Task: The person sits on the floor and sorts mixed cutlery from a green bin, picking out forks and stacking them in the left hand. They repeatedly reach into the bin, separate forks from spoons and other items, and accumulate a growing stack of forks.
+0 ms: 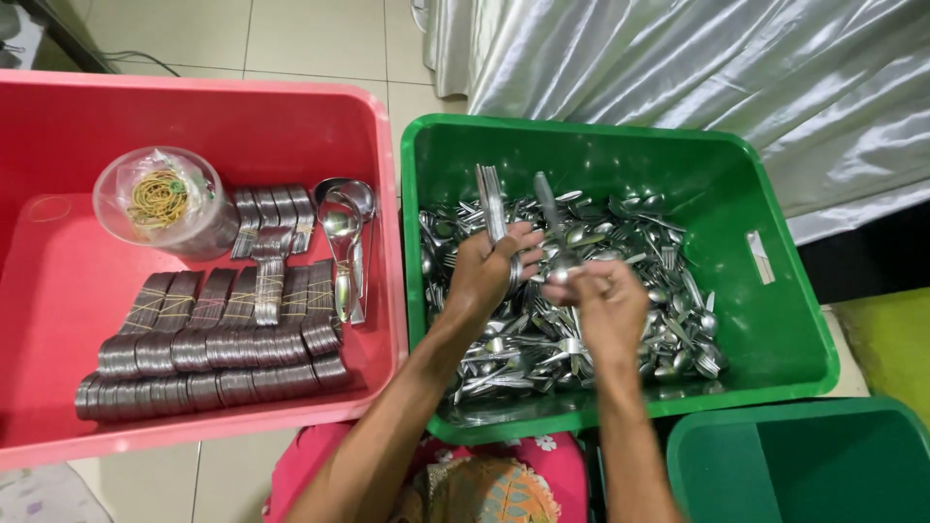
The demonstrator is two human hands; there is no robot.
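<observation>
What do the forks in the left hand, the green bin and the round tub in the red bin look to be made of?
Forks held by the left hand: polished metal, likely steel, with bright mirror glints. Green bin: moulded plastic, smooth, slightly glossy walls. Round tub: clear plastic, it seems, since yellowish rubber bands show through it.

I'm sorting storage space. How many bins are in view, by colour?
Red bin: 1
Green bins: 2, one holding loose cutlery, one at the lower right
Total: 3
</observation>
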